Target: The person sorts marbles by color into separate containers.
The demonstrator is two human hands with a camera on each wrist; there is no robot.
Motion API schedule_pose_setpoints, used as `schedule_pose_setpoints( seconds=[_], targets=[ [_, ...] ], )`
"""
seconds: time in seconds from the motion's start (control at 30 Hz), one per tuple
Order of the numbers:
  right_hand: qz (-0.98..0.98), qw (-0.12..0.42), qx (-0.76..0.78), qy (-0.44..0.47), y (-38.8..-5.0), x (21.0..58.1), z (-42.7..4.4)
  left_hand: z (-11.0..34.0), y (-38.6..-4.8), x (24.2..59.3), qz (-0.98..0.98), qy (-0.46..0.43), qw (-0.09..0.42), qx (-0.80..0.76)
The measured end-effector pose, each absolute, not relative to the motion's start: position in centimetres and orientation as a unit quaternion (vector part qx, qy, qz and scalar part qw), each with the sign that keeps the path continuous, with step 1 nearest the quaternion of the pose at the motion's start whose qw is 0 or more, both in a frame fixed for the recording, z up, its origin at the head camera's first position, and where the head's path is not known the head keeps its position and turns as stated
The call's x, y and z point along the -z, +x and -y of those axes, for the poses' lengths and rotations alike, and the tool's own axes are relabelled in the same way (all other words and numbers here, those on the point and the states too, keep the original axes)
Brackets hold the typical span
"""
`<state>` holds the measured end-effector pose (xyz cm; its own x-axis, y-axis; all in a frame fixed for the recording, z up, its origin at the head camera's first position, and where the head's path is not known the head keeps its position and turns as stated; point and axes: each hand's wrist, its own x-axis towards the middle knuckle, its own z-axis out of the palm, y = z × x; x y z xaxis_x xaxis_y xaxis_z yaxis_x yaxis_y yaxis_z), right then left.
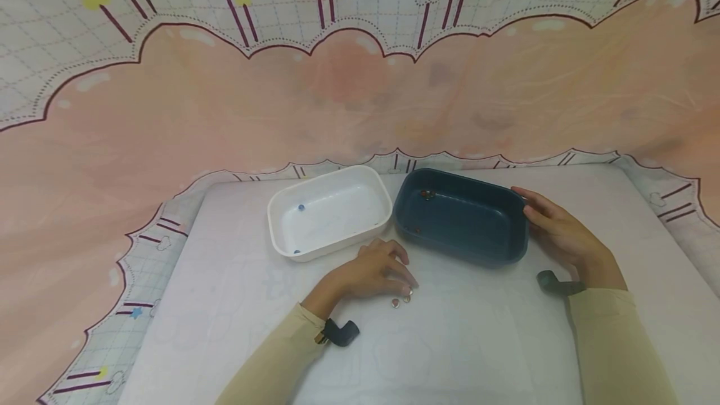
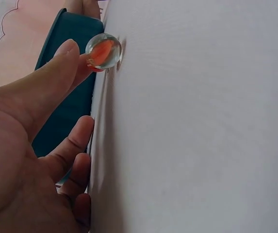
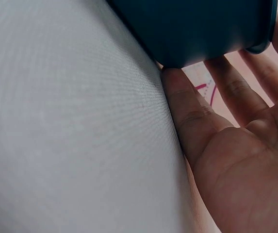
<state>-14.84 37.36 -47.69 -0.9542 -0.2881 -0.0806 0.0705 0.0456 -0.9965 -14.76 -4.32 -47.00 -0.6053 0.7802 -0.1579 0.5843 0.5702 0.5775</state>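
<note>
In the head view my left hand (image 1: 378, 270) reaches over the white tabletop, thumb and index fingertips close to a few clear glass marbles (image 1: 395, 303). One marble (image 2: 104, 51) in the left wrist view shows an orange swirl; a red one lies partly hidden behind it. A small glint sits at the left fingertips, too small to tell whether it is pinched. My right hand (image 1: 568, 236) rests against the right end of a dark blue tub (image 1: 467, 252). Fairly straight fingers (image 3: 182, 94) touch its outer wall in the right wrist view.
Left of the blue tub stands a white tub (image 1: 329, 249) with a blue marble (image 1: 300, 207) and another at its near wall. Orange-brown marbles (image 1: 427, 194) lie inside the blue tub. A patterned cloth (image 1: 337, 105) hangs behind the tabletop.
</note>
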Motion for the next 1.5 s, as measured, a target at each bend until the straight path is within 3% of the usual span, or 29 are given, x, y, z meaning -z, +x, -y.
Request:
schedule_pose_setpoints(
  seconds=[0.87,1.5],
  targets=[
    [-0.719,0.125,0.678,-0.086,-14.82,47.73,-37.37,4.25,-14.87,47.26,-0.865,0.399,0.198,-0.231],
    [-0.744,0.134,0.654,-0.042,-14.76,47.45,-37.24,4.15,-14.75,47.01,-0.866,0.399,0.199,-0.227]
  ],
)
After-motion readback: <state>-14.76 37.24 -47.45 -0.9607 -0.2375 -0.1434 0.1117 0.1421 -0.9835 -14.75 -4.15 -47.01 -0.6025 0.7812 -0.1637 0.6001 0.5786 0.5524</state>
